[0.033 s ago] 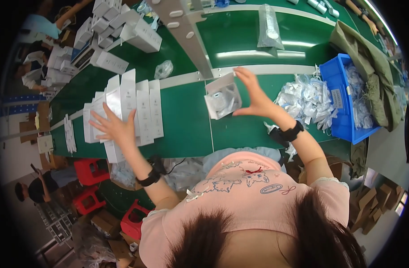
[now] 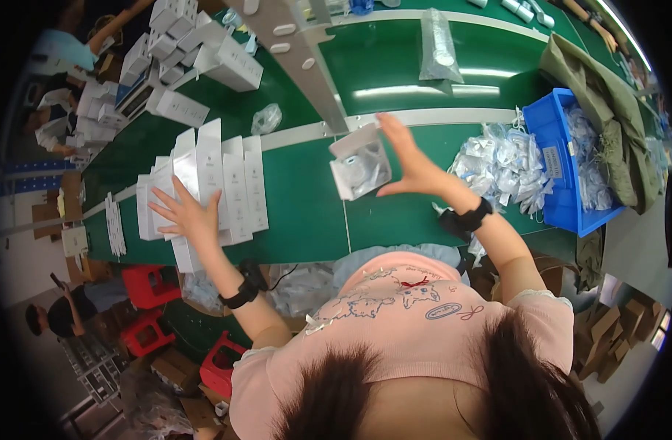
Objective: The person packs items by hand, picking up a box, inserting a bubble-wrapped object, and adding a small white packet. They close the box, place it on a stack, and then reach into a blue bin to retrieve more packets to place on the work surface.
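My left hand (image 2: 191, 218) lies spread over a row of white boxes (image 2: 209, 165) lined up at slightly uneven heights. Its fingers are apart, and it grips none of them. To the right of the middle, a small white box (image 2: 339, 176) stands with its top open, showing a clear-wrapped pale item (image 2: 362, 167) inside. Around that box's right side sits my right hand (image 2: 417, 165), thumb and fingers wide apart. The fingertips are at the box's edge; whether they press on it is hard to tell.
A heap of small clear-bagged parts (image 2: 501, 165) lies right of my right hand, beside a blue bin (image 2: 552, 161). A metal post (image 2: 307, 66) rises behind the open box. More white boxes (image 2: 229, 62) are piled back left. A crumpled clear bag (image 2: 266, 118) lies behind the row.
The small open box and my right hand have shifted slightly left. My left hand stays spread over the row of boxes. The whole view has shifted a little.
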`<state>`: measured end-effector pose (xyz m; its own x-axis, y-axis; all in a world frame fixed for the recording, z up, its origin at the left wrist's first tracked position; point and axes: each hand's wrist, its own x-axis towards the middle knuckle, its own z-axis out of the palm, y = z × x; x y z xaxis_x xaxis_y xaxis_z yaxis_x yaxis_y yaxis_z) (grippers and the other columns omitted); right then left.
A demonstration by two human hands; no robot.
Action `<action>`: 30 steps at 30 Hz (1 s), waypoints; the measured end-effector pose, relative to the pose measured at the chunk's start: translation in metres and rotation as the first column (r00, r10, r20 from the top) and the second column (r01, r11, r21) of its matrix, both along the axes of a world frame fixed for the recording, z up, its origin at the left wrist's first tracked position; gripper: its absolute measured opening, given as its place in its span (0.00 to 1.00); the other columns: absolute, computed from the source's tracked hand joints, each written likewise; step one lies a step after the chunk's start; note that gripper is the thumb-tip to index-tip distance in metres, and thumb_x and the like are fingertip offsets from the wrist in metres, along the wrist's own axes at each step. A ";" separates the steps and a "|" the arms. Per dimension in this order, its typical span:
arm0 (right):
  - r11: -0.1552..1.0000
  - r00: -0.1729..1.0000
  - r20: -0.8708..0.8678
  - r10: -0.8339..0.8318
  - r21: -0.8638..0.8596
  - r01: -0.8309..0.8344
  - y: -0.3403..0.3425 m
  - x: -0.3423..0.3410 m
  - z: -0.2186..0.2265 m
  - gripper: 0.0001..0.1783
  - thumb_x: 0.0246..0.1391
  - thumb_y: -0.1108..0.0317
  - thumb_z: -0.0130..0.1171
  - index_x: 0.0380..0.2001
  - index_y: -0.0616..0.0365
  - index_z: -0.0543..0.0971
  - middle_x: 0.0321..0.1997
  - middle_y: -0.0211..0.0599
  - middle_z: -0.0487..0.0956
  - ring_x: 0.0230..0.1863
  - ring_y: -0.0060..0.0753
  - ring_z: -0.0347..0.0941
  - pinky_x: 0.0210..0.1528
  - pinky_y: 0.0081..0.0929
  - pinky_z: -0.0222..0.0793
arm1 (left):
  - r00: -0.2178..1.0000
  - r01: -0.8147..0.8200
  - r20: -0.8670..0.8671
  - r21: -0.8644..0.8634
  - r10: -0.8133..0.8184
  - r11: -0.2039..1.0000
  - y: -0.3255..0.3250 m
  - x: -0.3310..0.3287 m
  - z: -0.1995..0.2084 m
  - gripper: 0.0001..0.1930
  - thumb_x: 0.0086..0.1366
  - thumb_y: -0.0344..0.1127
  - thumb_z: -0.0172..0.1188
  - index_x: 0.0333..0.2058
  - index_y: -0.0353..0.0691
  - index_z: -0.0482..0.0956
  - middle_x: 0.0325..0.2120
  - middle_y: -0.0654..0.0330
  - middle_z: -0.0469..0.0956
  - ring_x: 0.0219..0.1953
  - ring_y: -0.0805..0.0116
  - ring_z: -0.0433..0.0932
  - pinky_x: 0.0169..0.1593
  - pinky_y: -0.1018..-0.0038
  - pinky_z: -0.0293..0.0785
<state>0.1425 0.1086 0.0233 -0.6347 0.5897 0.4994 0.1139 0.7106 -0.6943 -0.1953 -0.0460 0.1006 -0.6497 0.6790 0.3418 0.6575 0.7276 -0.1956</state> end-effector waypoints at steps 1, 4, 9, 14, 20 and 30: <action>0.987 0.997 0.021 0.074 -0.147 -0.070 0.000 -0.008 -0.007 0.53 0.28 0.63 0.70 0.58 0.60 0.52 0.56 0.47 0.59 0.60 0.39 0.54 0.62 0.36 0.44 | 0.998 -0.015 0.054 -0.177 0.025 0.984 -0.001 -0.011 -0.007 0.43 0.46 0.46 0.64 0.58 0.45 0.52 0.60 0.46 0.46 0.59 0.38 0.47 0.53 0.34 0.39; 0.881 0.974 0.024 0.225 -0.433 -0.192 0.015 -0.023 -0.016 0.61 0.26 0.63 0.72 0.61 0.58 0.44 0.61 0.46 0.53 0.63 0.39 0.49 0.63 0.35 0.42 | 0.976 0.010 0.217 -0.125 0.017 0.992 -0.004 -0.029 -0.018 0.42 0.45 0.45 0.65 0.58 0.44 0.54 0.59 0.45 0.48 0.59 0.39 0.46 0.56 0.40 0.41; 0.722 0.941 -0.304 -0.148 -0.684 -0.107 0.090 -0.010 -0.002 0.59 0.26 0.69 0.71 0.61 0.57 0.46 0.59 0.41 0.58 0.60 0.37 0.55 0.59 0.34 0.52 | 0.705 0.422 0.606 0.058 -0.368 0.905 -0.002 0.038 0.038 0.44 0.42 0.37 0.66 0.58 0.41 0.52 0.57 0.44 0.51 0.59 0.42 0.48 0.58 0.54 0.48; 0.829 0.894 -0.322 -0.312 -0.552 0.090 0.205 -0.032 0.011 0.59 0.26 0.69 0.71 0.60 0.56 0.45 0.56 0.42 0.61 0.56 0.37 0.60 0.55 0.32 0.60 | 0.621 0.467 0.771 -0.216 -0.144 0.858 0.028 0.110 -0.022 0.56 0.33 0.41 0.71 0.60 0.42 0.44 0.55 0.40 0.52 0.55 0.44 0.54 0.54 0.54 0.54; 0.921 0.916 -0.195 -0.350 -0.252 0.298 0.297 -0.070 -0.038 0.60 0.28 0.66 0.71 0.61 0.56 0.41 0.57 0.49 0.58 0.61 0.42 0.51 0.60 0.34 0.50 | 0.491 0.422 0.870 -0.276 0.038 0.863 0.075 0.125 -0.085 0.57 0.33 0.39 0.73 0.60 0.43 0.44 0.52 0.45 0.57 0.50 0.48 0.60 0.50 0.57 0.61; 0.831 0.714 0.514 -0.476 -0.002 0.556 0.370 0.008 -0.055 0.60 0.31 0.54 0.67 0.62 0.48 0.39 0.58 0.60 0.55 0.61 0.54 0.48 0.61 0.37 0.46 | -0.176 0.324 0.952 0.296 -0.251 0.898 0.110 0.098 -0.147 0.43 0.43 0.31 0.66 0.57 0.41 0.52 0.49 0.52 0.63 0.53 0.56 0.61 0.54 0.67 0.59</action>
<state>0.1505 0.4784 -0.0313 -0.3376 0.9359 0.1006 0.7723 0.3365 -0.5388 -0.0970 0.0643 -0.0465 0.0167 0.8961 -0.4436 0.3015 0.4185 0.8567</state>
